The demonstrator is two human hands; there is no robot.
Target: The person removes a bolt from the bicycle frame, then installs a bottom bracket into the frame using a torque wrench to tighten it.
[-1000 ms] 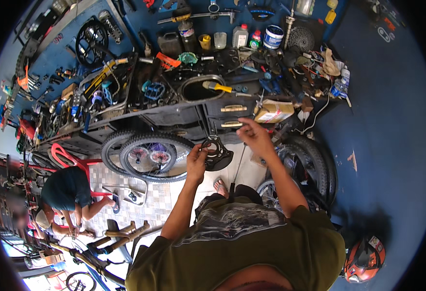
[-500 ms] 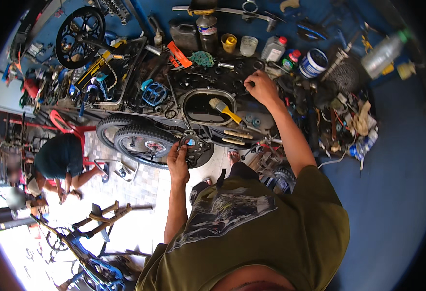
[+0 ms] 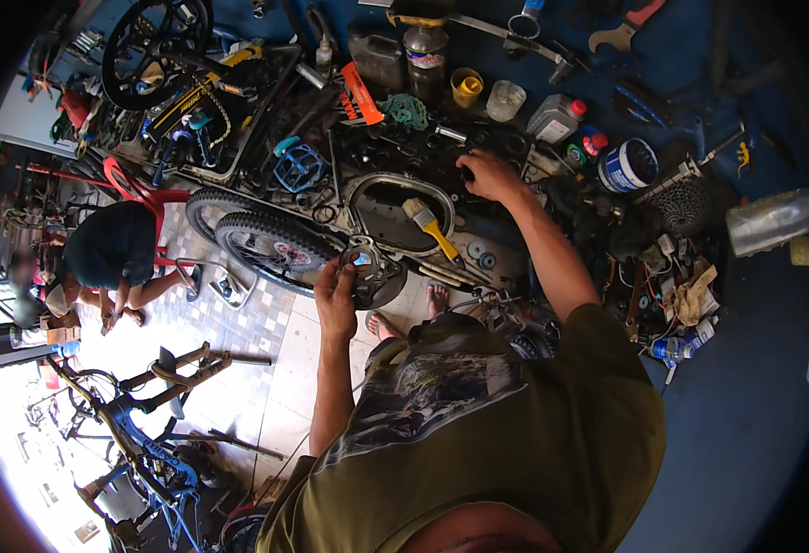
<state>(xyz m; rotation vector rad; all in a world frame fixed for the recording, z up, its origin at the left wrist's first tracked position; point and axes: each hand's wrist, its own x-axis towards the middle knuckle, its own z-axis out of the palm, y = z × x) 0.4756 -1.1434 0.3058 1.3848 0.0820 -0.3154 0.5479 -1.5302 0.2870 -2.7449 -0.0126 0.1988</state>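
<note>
My left hand (image 3: 334,297) pinches the edge of a dark, round metal part with holes (image 3: 384,284), held just off the bench's front edge. Further right, my right hand (image 3: 491,175) reaches over the bench, fingers curled together among small dark parts. What its fingertips grip, if anything, is hidden. Between my hands lies an oval metal pan (image 3: 358,227) with dark contents. A paintbrush with a yellow handle (image 3: 441,236) rests across it. Two small round grey pieces (image 3: 481,253) sit right of the brush.
Bottles, cups and a white-and-blue tub (image 3: 627,166) line the back of the bench. A blue pedal (image 3: 299,171) lies left of the pan. Bicycle wheels (image 3: 271,247) stand against the bench front. Another person (image 3: 114,244) crouches at left, beyond a blue bicycle frame (image 3: 146,447).
The view has shifted, moving the bench items rightward in the picture. My right hand has moved a little left over the bench. My left hand still holds the round metal part.
</note>
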